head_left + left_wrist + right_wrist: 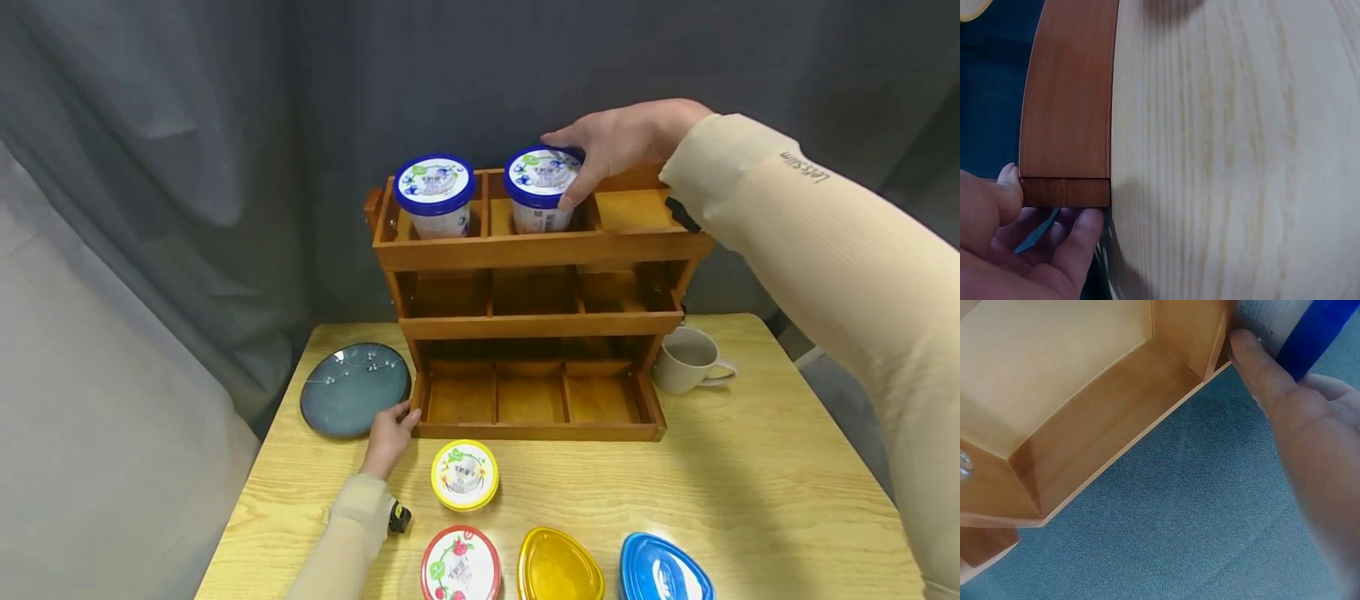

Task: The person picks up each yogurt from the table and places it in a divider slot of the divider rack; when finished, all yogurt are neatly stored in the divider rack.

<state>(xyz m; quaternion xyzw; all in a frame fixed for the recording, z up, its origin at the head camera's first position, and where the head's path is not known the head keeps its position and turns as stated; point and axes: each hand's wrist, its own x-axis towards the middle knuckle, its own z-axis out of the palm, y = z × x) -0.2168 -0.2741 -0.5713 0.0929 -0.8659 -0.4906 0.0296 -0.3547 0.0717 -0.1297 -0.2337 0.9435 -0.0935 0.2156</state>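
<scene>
A wooden three-tier organizer (pixel 540 432) stands on the table, each tier split into three compartments. My right hand (pixel 618 142) grips a blue-lidded tub (pixel 542 177) from the right, thumb in front and fingers behind, with the tub's base inside the top tier's middle compartment. A second blue-lidded tub (pixel 435 185) sits in the left compartment of that tier. Down at the bottom tier, my left hand (pixel 390 437) holds the front left corner. In the left wrist view, thumb and fingers (pixel 1079 240) pinch the wooden end piece (pixel 1066 192).
Left of the organizer lies a blue plate (pixel 352 392); a beige mug (pixel 684 362) is at its right. In front are a yellow-lidded tub (pixel 465 475), a red-lidded tub (pixel 461 567), a gold lidded container (pixel 558 568) and a blue lidded container (pixel 663 571). Grey curtain (pixel 465 75) hangs behind.
</scene>
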